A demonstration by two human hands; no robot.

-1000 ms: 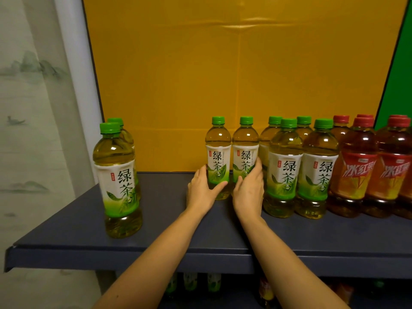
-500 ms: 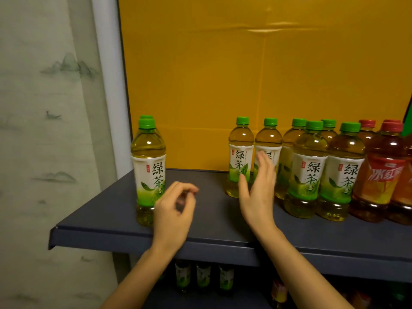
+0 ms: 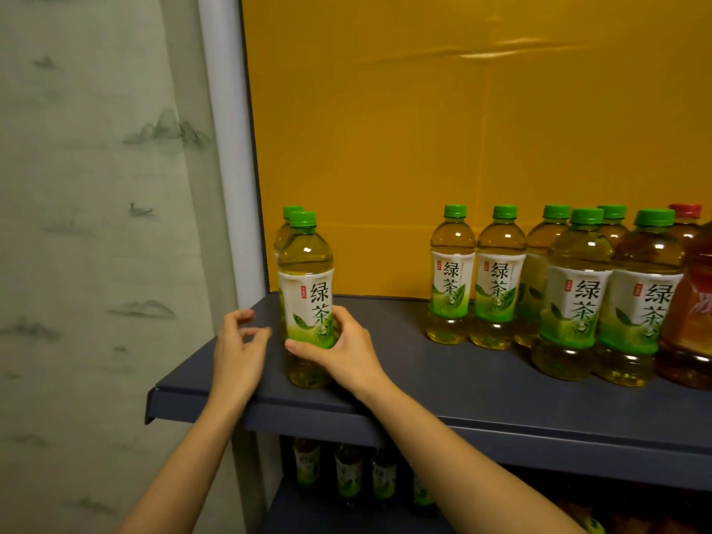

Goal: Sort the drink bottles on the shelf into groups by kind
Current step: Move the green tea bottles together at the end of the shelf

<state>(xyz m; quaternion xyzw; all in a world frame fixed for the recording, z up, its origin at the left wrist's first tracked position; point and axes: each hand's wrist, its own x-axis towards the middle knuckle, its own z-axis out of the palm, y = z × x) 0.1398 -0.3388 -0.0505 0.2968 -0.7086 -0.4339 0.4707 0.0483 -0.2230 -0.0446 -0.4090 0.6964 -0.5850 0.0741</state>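
Two green tea bottles stand one behind the other at the shelf's left end. My right hand (image 3: 346,350) grips the front green tea bottle (image 3: 306,271) low on its label. The second bottle (image 3: 287,221) is mostly hidden behind it. My left hand (image 3: 237,350) hovers just left of the bottle, fingers curled and apart, holding nothing. Further right stands a group of several green tea bottles (image 3: 501,279), upright and close together. Red-capped iced tea bottles (image 3: 689,287) sit at the right edge of the view, partly cut off.
The dark grey shelf (image 3: 443,383) has a bare stretch between the left pair and the right group. A yellow panel (image 3: 462,129) backs the shelf. A patterned curtain (image 3: 96,225) hangs to the left. More bottles (image 3: 346,475) stand on the lower shelf.
Both hands left the middle pair of green tea bottles and moved left. My right hand has taken hold of the front left bottle. The view has swung left.
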